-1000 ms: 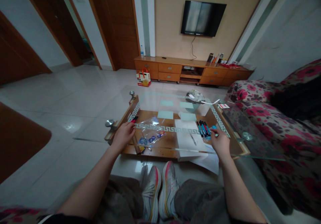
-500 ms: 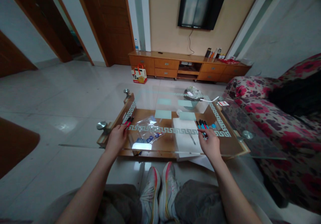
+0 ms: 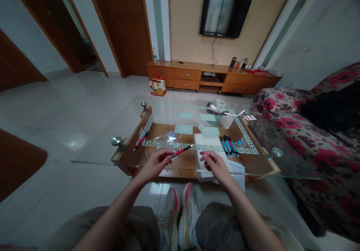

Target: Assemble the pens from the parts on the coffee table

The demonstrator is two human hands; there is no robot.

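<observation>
In my left hand (image 3: 158, 163) a red-and-black pen (image 3: 181, 151) is pinched between thumb and fingers. It is held above the glass table (image 3: 157, 167), its tip pointing right. My right hand (image 3: 213, 163) hovers just right of that pen, over a white box-like object (image 3: 200, 164), fingers curved and apart with nothing visible between them. Another red-and-black pen (image 3: 140, 141) lies alone near the table's left side. Several blue, red and black pens (image 3: 227, 144) lie side by side on the right part of the glass. A clear plastic bag (image 3: 165, 138) rests beyond my left hand.
Toward the far right of the table are a basket (image 3: 214, 119) with crumpled plastic and a red-and-white card (image 3: 250, 117). White paper (image 3: 239, 174) shows near the front edge. A floral sofa (image 3: 289, 117) stands right, a wooden TV cabinet (image 3: 185, 73) behind.
My left hand has moved right from the table's left side with one pen, leaving another there. My right hand has left the row of pens and come left toward the middle.
</observation>
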